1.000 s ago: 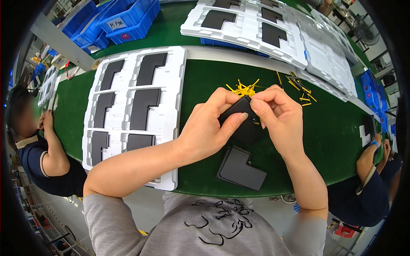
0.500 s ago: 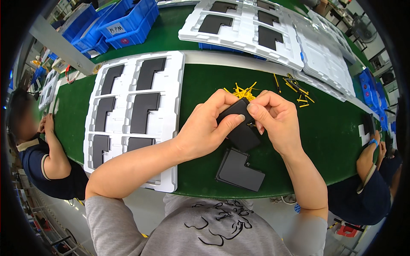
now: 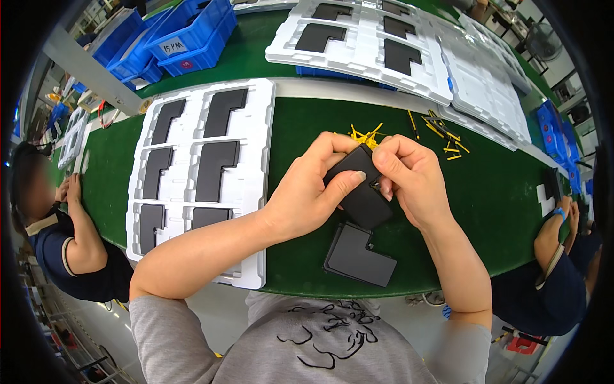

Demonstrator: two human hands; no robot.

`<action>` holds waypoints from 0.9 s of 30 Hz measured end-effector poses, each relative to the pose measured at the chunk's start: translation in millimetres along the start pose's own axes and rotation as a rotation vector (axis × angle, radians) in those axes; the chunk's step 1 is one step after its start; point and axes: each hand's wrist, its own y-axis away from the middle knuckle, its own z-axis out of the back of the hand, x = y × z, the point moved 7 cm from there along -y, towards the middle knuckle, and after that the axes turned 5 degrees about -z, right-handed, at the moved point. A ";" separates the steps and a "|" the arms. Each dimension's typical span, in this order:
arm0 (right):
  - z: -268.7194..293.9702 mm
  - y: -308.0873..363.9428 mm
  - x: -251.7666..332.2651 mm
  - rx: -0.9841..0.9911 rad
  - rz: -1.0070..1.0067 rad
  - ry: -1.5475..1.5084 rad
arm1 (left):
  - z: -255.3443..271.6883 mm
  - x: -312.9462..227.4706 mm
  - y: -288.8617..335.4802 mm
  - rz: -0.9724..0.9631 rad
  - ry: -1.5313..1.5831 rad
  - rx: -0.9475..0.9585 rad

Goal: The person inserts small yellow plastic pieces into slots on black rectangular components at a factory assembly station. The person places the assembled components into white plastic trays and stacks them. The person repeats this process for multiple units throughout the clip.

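A flat black L-shaped battery [image 3: 364, 203] is gripped in my left hand [image 3: 307, 185], thumb across its face and fingers behind it. Thumb and forefinger of my right hand [image 3: 416, 179] are pinched together at its upper right edge; what lies between them is hidden. A small metallic bit shows in the battery's notch beside the right fingers. Below, more flat black L-shaped batteries [image 3: 361, 254] lie stacked on the green table mat [image 3: 473, 217]. Just beyond my fingertips is a heap of thin yellow strips [image 3: 366, 136], partly covered by my hands.
On the left, a white molded tray [image 3: 182, 144] holds several black batteries. Another white tray [image 3: 358, 54] with batteries stands at the back. Yellow and black strips [image 3: 444, 131] lie right of my hands. Blue bins [image 3: 192, 38] stand back left. People sit at both sides.
My right thumb and fingers have shifted slightly at the battery's upper edge. My left hand keeps its grip on the battery, nearly in place.
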 end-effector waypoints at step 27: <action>-3.4 6.4 7.8 -0.034 0.168 0.138 | 7.1 -6.7 0.1 -0.105 -0.165 -0.030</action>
